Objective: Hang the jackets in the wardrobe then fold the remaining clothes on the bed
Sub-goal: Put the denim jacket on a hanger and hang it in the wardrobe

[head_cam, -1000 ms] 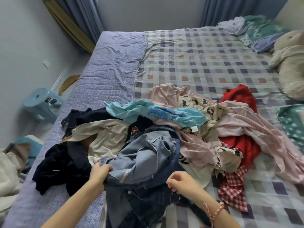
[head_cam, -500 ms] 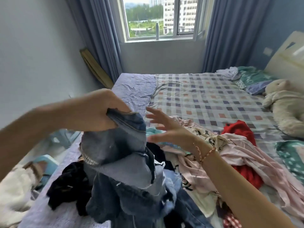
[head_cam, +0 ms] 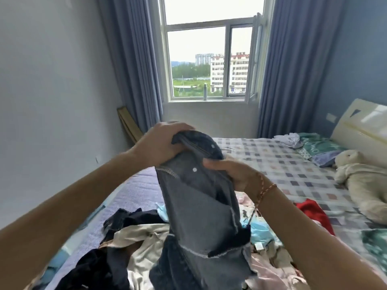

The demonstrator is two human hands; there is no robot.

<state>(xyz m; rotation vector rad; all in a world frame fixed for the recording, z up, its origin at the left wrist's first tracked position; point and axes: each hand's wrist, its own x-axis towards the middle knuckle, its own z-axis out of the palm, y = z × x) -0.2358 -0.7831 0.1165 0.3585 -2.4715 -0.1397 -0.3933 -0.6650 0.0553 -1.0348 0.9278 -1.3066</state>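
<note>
Left hand is clamped over the top edge of the denim jacket, fingers curled right round the bunched band. I've got the right hand pinching the same cloth just below, thumb across the front, cord bracelet on the wrist. The jacket hangs in the middle of the frame, raised above the clothes pile on the bed.

Its long axis runs nearly straight up and down, leaning a little to the lower right. The studded band points up toward the window; the frayed end points down into the pile at the bottom centre. Collar or hem on top? I can't tell from here.

Now the risks, as I read them. The lower end looks to be touching the heap, so lifting further could drag the dark garment or the cream one along and off the edge at lower left. Both hands hold one bunched spot, so the jacket is twisted. Finding the shoulders for a hanger could go badly unless I spread the grip first. No wardrobe in view, either.
</note>
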